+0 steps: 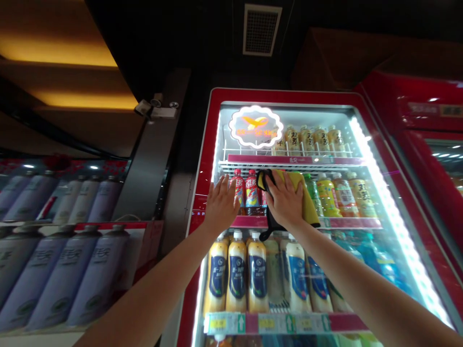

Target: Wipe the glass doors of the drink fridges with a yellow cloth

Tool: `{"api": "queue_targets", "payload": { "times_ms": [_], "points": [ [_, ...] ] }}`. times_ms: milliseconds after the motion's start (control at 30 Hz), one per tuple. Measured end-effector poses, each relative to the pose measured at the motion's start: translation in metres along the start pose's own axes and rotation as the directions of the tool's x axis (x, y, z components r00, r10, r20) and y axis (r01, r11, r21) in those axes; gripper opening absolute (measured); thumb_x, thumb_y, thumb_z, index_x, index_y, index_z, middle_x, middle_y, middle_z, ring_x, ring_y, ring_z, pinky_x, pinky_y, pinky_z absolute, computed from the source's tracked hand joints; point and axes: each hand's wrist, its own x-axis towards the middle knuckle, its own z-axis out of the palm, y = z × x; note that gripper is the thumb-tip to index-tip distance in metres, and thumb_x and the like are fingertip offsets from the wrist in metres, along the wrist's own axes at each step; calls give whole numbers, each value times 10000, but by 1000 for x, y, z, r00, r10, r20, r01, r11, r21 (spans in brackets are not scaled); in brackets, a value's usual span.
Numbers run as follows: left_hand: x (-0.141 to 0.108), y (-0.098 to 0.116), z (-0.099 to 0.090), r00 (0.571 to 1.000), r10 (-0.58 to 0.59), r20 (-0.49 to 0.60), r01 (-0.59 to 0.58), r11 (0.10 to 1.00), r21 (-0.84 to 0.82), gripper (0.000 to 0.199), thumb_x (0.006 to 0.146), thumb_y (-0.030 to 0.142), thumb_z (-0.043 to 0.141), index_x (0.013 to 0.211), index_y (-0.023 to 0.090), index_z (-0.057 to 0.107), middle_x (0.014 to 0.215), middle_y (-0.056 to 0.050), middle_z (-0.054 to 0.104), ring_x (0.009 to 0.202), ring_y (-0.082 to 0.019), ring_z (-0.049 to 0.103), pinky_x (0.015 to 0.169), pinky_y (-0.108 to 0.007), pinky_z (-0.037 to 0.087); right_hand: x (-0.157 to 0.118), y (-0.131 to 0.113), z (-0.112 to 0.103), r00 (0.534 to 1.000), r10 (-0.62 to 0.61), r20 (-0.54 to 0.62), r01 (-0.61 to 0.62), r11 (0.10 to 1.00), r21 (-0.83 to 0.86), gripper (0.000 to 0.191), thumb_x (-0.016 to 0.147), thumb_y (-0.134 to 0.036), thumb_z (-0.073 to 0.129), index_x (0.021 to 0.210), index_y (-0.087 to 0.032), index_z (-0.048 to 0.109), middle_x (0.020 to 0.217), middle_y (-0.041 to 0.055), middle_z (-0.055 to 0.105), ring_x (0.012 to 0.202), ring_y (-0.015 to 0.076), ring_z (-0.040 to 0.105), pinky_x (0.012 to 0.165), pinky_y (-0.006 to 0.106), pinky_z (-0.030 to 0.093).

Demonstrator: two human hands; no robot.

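A glass-doored drinks fridge with a red frame stands in front of me, lit inside. My right hand presses a yellow cloth with black edging and a dark underside against the glass, at the height of the second shelf. One dark corner of the cloth hangs below the hand. Left of it, my left hand rests palm forward at the door's left side, fingers stretched and holding nothing. Behind the glass between my hands are red-capped bottles.
Yellow bottles with blue labels fill a lower shelf inside. A glowing round sign is on the upper glass. Shelves of large pale purple bottles stand at left. Another red fridge adjoins at right. A ceiling vent is overhead.
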Motion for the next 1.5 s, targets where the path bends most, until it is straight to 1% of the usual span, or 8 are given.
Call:
{"api": "queue_targets", "payload": {
  "times_ms": [233, 467, 700, 933, 1067, 1200, 1367, 1500],
  "points": [
    [17, 33, 11, 998, 53, -20, -54, 998, -36, 513, 982, 256, 419, 1477, 125, 463, 1591, -182, 437, 1498, -310, 383, 1237, -535, 306, 49, 31, -3, 995, 19, 100, -17, 1000, -24, 511, 1033, -399, 371, 1532, -329, 454, 1654, 9, 365, 1531, 328, 297, 1203, 703, 208],
    [7, 40, 13, 999, 33, -32, -34, 999, -32, 533, 979, 265, 423, 1487, 104, 450, 1591, -205, 425, 1497, -336, 378, 1232, -559, 306, -5, 42, -11, 989, 137, 56, -130, 985, -113, 520, 1040, -399, 344, 1541, -300, 445, 1660, 38, 352, 1527, 353, 294, 1177, 724, 234],
    [27, 70, 25, 993, 100, -57, -104, 993, -64, 531, 968, 268, 446, 1477, 116, 465, 1579, -180, 452, 1499, -301, 379, 1245, -525, 300, 41, 75, -13, 993, 52, 103, -39, 991, -125, 523, 1044, -405, 331, 1553, -324, 421, 1660, 18, 354, 1525, 325, 311, 1187, 688, 270],
    [24, 79, 24, 995, 68, -70, -73, 995, -64, 526, 968, 266, 448, 1464, 93, 485, 1570, -195, 459, 1487, -325, 393, 1239, -542, 310, -19, 94, -22, 987, 151, 55, -134, 964, -229, 532, 1037, -390, 337, 1555, -308, 423, 1647, 45, 380, 1511, 350, 329, 1153, 693, 312],
    [38, 95, 30, 995, 72, -64, -77, 994, -81, 522, 971, 269, 444, 1457, 84, 493, 1580, -196, 446, 1490, -336, 388, 1247, -549, 294, 2, 97, -25, 988, 14, 153, 12, 986, -166, 530, 1043, -420, 331, 1560, -330, 407, 1670, 8, 330, 1533, 318, 295, 1194, 682, 267],
    [43, 104, 36, 995, 60, -78, -68, 993, -99, 520, 972, 264, 432, 1465, 106, 481, 1581, -183, 449, 1498, -327, 377, 1250, -553, 288, 30, 139, -30, 984, 113, 139, -88, 981, -174, 535, 1045, -418, 316, 1560, -305, 408, 1669, 9, 334, 1526, 317, 312, 1182, 667, 306],
    [28, 103, 37, 993, 57, -103, -71, 988, -139, 530, 971, 275, 452, 1488, 157, 460, 1593, -155, 439, 1511, -301, 358, 1259, -534, 283, -8, 159, -34, 955, 295, 10, -284, 927, -246, 543, 1043, -424, 314, 1550, -269, 431, 1635, 54, 402, 1489, 344, 363, 1144, 679, 338],
    [34, 117, 40, 996, 39, -85, -51, 989, -142, 545, 970, 289, 449, 1497, 147, 456, 1593, -171, 436, 1514, -317, 349, 1267, -572, 238, -11, 141, -33, 976, 193, 102, -165, 959, -232, 535, 1048, -429, 307, 1559, -312, 412, 1656, 34, 366, 1506, 344, 330, 1138, 691, 339]
  ]
}}
